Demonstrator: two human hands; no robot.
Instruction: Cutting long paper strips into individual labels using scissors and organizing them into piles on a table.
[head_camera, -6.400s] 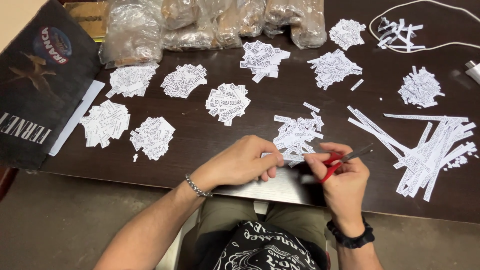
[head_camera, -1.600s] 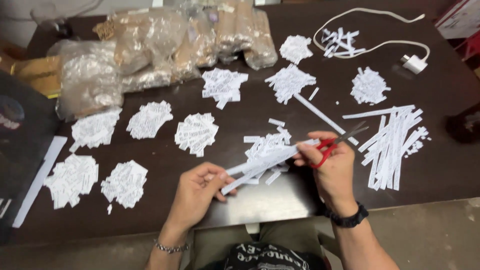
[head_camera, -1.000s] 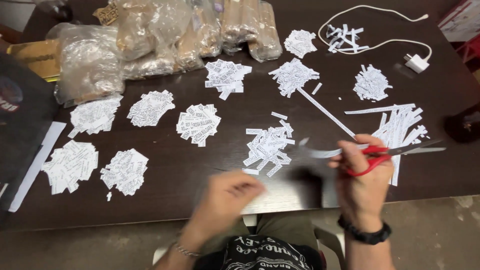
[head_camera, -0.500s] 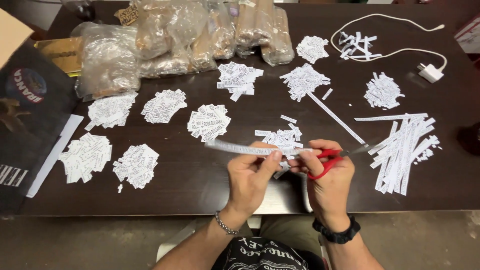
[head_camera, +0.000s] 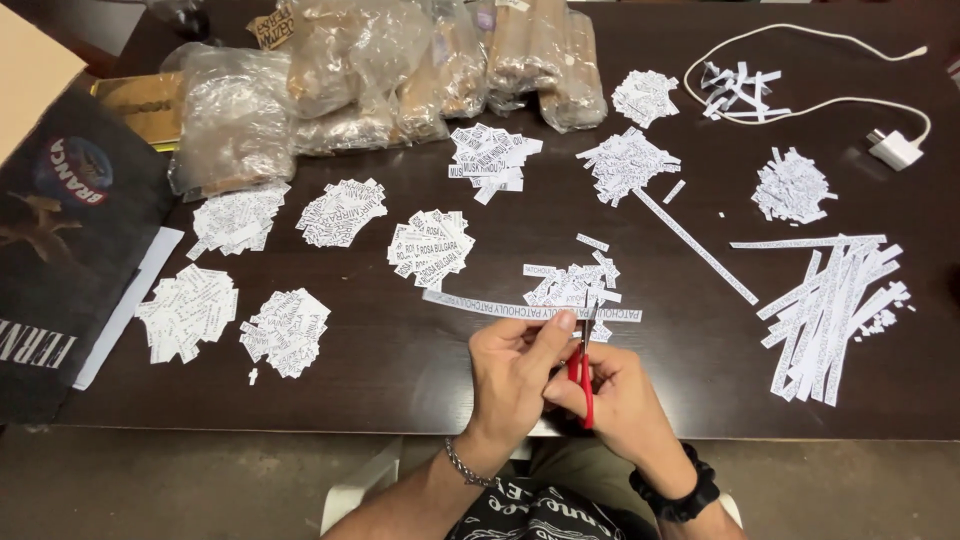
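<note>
**A:** ok so what are the fingers doing here? Kinda hard to read.

**B:** The left hand (head_camera: 515, 365) is pinching a long printed paper strip (head_camera: 500, 304) between thumb and fingers, holding it flat just over the bench (head_camera: 400, 370). The right hand (head_camera: 615, 395) is gripping the red-handled scissors (head_camera: 583, 365), fingers clenched through the loops, blades pointing away from the person and crossing the strip near its right end. Can't tell if the blades are actually biting into the paper; they're too thin and the left fingers are covering part of them.

**A:** And beyond that?

**B:** Right behind the strip there's a loose pile of cut slips (head_camera: 575, 283). More little heaps of slips (head_camera: 432, 247) are lying all over the bench, and a bundle of uncut strips (head_camera: 825, 310) is sitting well off to the right. A white charger and cable (head_camera: 893, 148) are lying at the far right corner.

**A:** Any containers?

**B:** Clear plastic bags (head_camera: 380, 70) are lining the far edge, holding brownish stuff I can't make out through the crinkled plastic. A dark bag (head_camera: 60, 250) is sitting on the left, cut off by the frame, contents hidden.
</note>
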